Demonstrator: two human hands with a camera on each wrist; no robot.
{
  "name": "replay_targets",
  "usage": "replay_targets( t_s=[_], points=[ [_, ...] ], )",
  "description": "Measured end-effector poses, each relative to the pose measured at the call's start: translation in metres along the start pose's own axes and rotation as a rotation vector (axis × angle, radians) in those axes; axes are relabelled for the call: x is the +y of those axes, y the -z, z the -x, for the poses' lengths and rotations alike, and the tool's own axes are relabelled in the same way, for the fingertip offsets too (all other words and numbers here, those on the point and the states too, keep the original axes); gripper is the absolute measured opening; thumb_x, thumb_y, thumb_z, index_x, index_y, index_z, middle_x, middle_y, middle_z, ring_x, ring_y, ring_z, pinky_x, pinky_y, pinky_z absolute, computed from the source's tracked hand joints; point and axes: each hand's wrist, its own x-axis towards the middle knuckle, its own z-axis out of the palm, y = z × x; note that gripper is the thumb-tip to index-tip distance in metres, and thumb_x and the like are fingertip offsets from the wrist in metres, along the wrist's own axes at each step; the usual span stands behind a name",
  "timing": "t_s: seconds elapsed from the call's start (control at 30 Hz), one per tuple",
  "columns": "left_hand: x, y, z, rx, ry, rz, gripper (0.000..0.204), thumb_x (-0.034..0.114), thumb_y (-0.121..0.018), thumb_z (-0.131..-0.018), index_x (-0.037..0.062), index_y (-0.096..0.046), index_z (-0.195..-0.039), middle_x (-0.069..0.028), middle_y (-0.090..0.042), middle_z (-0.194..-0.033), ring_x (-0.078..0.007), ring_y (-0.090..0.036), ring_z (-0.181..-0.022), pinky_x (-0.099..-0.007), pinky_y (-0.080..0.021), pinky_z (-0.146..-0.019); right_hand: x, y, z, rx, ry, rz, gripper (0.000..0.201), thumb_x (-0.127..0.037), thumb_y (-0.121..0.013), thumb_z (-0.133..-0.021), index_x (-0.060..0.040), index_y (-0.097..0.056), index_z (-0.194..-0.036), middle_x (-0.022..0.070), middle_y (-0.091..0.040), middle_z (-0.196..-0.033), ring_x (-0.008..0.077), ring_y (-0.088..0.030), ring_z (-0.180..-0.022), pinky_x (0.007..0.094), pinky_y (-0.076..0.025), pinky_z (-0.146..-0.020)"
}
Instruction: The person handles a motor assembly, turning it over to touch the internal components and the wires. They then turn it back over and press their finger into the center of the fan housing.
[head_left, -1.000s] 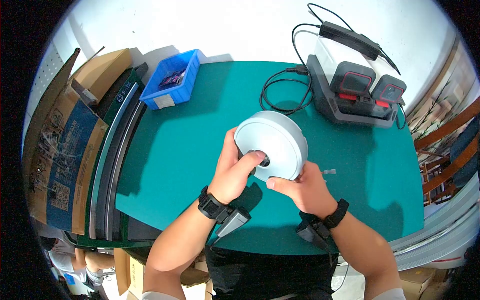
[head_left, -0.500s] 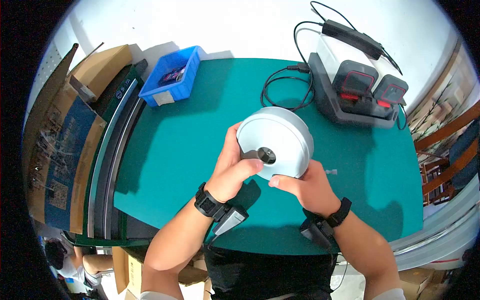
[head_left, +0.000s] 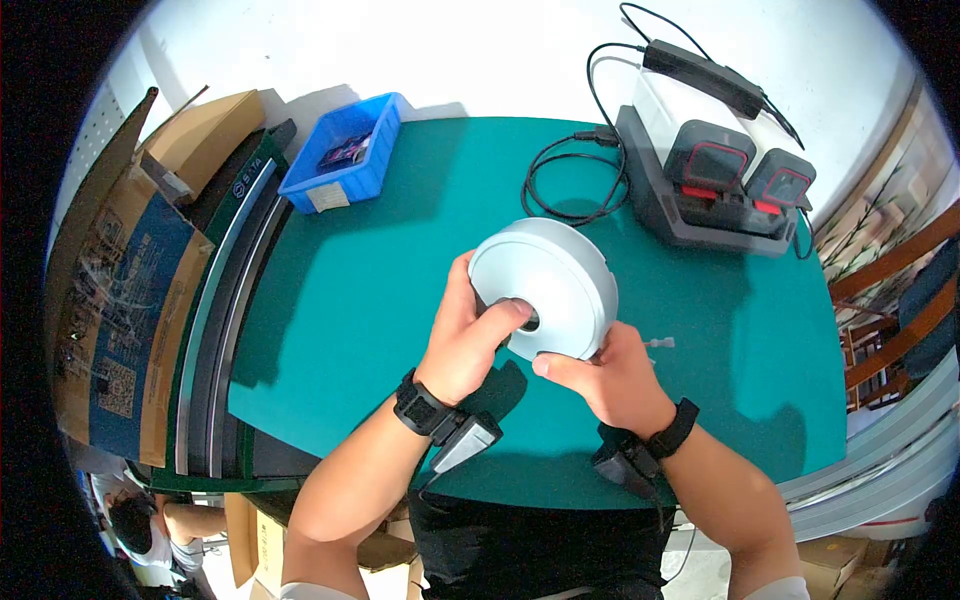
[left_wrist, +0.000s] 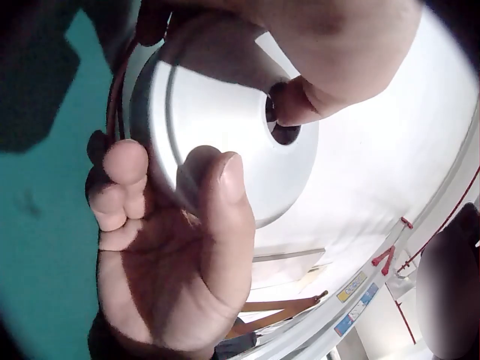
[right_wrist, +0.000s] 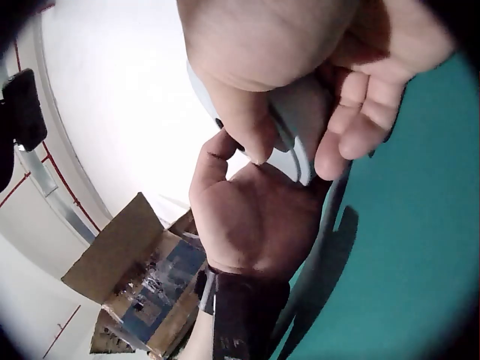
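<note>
Both hands grip the round silver drum [head_left: 545,285] above the table [head_left: 370,300], flat face with center hole tilted up toward the camera. Left hand [head_left: 468,340] thumb covers the hole; right hand [head_left: 605,375] pinches the lower rim. Open table stretches left; charger [head_left: 720,185] sits beyond the right hand.

bare green mat [head_left: 360,300] left of the grey round housing [head_left: 545,285], open as far as the blue bin [head_left: 345,155] at the far-left corner and the cardboard boxes [head_left: 130,270] past the table's left edge. behind the housing, close: looped black cable [head_left: 570,180]. behind and right of it: black charger dock [head_left: 720,180], blocking the far-right corner. just right of the housing, a small white part [head_left: 660,343] on the mat; open mat beyond. near side of the housing taken up by left hand [head_left: 470,335] and right hand [head_left: 610,380], both gripping it.
</note>
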Motion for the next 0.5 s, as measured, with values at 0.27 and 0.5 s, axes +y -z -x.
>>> replay_targets(
  t_s=[0.27,0.5],
  points=[
    [-0.006,0.01,-0.001,-0.082,0.029,0.251,0.068,0.012,-0.061,-0.076,-0.0001,-0.031,-0.136,-0.0122,-0.049,-0.127,-0.0218,-0.049,-0.118,-0.0349,-0.04,-0.099,-0.008,0.005,-0.001,-0.026,-0.023,-0.007,0.038,-0.01,-0.075,-0.079,0.0016,-0.062,-0.113,0.0065,-0.067,-0.106,0.0123,-0.061,-0.096,0.0296,-0.049,-0.083],
    [-0.002,0.004,0.001,-0.044,0.035,0.149,0.067,0.01,-0.058,-0.076,-0.0011,-0.031,-0.137,-0.0122,-0.049,-0.127,-0.0212,-0.048,-0.117,-0.0352,-0.04,-0.1,-0.013,0.002,-0.001,-0.027,-0.044,-0.043,0.041,-0.011,-0.076,-0.078,0.0008,-0.062,-0.114,0.0059,-0.067,-0.107,0.0128,-0.06,-0.098,0.0296,-0.048,-0.085]
  ],
)
